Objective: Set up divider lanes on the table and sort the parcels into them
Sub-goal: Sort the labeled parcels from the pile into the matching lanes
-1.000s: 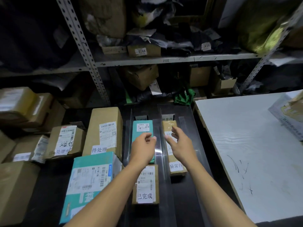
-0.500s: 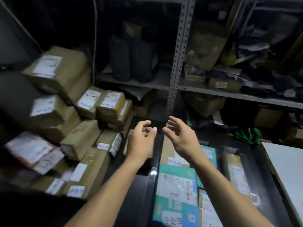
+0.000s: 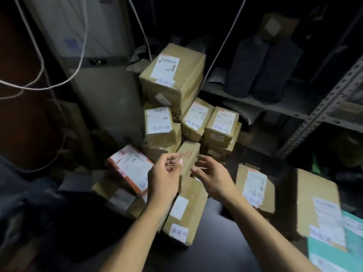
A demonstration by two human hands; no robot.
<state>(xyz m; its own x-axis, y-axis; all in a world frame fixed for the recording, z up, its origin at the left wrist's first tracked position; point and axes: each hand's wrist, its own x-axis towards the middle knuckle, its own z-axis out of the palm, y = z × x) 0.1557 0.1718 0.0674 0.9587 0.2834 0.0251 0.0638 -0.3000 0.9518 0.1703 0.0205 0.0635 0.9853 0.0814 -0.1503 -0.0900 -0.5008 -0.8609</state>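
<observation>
Your left hand (image 3: 164, 181) and right hand (image 3: 213, 178) hang empty, fingers loosely curled, just in front of the parcel stack (image 3: 177, 114). At the stack's foot, between your hands, stands a narrow brown box (image 3: 189, 157) (label side turned away). It looks stiff and probably light, its taped faces perhaps slick, so take it by the two long sides. Beneath your wrists lies a long flat carton (image 3: 185, 210), also at the stack's foot

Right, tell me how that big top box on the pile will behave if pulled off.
The big top box looks rigid: taped cardboard, square edges. It sits tilted atop smaller boxes, so pulling it may topple them. Probably needs both hands.
</observation>
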